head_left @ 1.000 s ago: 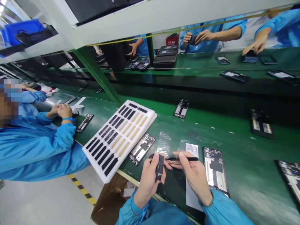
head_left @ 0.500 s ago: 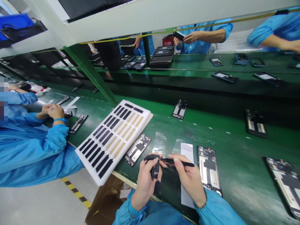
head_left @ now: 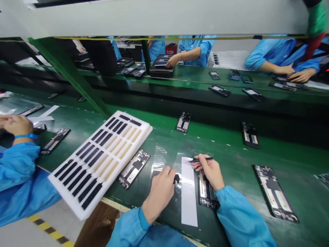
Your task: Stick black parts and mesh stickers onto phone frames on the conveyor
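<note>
Over the green conveyor table (head_left: pixel 290 161): hands apart.
Left hand (head_left: pixel 159 196): fingertips just beside small black part (head_left: pixel 176 178).
Right hand (head_left: pixel 208 171): pinches black tweezers (head_left: pixel 202 159) above white strip (head_left: pixel 189 192).
Handling: part looks light, fragile; take by edges.

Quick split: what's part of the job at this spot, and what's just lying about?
Job:
left hand, small black part
right hand, black pen-like tool
phone frame under that hand

Probably lying about:
white strip
clear plastic film
foam tray
other phone frame

Bright blue sleeves (head_left: pixel 240 216) gather into cuffs above the bare left hand (head_left: pixel 159 195) and right hand (head_left: pixel 208 169).
</note>
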A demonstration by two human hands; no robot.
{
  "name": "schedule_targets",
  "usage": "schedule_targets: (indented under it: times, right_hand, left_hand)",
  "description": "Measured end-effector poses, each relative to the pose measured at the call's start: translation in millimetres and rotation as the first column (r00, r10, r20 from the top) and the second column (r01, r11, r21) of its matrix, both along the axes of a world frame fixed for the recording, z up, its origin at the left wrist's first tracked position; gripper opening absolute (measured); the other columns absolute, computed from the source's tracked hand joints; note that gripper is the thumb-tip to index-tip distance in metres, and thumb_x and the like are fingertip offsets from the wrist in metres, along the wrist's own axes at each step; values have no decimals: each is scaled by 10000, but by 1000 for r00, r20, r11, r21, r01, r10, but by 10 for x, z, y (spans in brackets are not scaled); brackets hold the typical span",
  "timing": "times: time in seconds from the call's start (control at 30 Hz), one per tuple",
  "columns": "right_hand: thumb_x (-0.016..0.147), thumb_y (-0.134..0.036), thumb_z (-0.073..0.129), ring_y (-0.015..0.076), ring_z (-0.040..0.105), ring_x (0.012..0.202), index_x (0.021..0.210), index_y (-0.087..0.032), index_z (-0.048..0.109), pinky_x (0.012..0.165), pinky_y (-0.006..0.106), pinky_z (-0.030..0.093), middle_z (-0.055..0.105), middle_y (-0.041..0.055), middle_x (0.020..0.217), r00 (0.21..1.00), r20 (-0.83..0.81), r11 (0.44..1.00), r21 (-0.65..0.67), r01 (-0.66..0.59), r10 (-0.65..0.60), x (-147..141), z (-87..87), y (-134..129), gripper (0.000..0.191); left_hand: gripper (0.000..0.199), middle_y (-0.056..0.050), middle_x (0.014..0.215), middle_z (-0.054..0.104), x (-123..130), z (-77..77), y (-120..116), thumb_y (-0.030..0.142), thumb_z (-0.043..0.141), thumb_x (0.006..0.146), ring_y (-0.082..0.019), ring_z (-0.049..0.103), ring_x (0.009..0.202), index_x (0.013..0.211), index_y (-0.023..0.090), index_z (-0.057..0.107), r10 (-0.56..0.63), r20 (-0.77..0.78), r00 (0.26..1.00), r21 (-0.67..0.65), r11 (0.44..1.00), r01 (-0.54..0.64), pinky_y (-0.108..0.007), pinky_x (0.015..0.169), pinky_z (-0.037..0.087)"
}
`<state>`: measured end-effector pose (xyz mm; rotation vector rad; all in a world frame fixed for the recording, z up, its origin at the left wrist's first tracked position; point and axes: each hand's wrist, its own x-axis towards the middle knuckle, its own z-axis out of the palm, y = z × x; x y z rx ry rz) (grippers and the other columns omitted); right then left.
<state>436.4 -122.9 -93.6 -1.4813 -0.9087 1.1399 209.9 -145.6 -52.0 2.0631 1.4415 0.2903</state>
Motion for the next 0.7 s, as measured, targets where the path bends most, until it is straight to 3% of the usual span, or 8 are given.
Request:
schedule_targets:
  times: [0.1,0.17,0.43,0.7]
  right_hand:
    - [759,-744,662,164,681,493,845,-153,675,460,243,566,728,70,602,999,-9,999,-17,-50,50,8,-55,-24,598]
    - [732,-761,670,160,676,481,832,-157,677,460,240,568,728,69,599,998,-13,998,-21,-61,61,30,-81,-29,612]
    - [753,-744,667,146,680,483,817,-164,673,480,224,579,731,60,619,999,-15,999,-10,-52,52,69,-124,-29,583]
    - [766,-713,684,170,695,464,805,-156,665,425,227,574,724,63,605,1000,-28,1000,-7,-2,2,73,-90,-40,559]
  left_hand:
    - [748,-102,1489,495,153,34,57,-78,447,747,-275,615,1153,1408,268,490,-175,-157,972,60,981,186,-348,829,540]
    - [791,-107,1591,377,222,35,85,-87,445,728,-294,620,1144,1445,247,454,-250,-247,936,78,958,277,-376,806,567]
    - [775,-156,1568,417,315,-38,141,-70,448,740,-306,688,1015,1470,188,444,-332,-453,827,105,902,420,-405,706,608]
    - [754,-138,1553,448,312,-66,165,-34,475,743,-281,696,992,1466,177,450,-340,-468,816,136,884,447,-385,728,609]
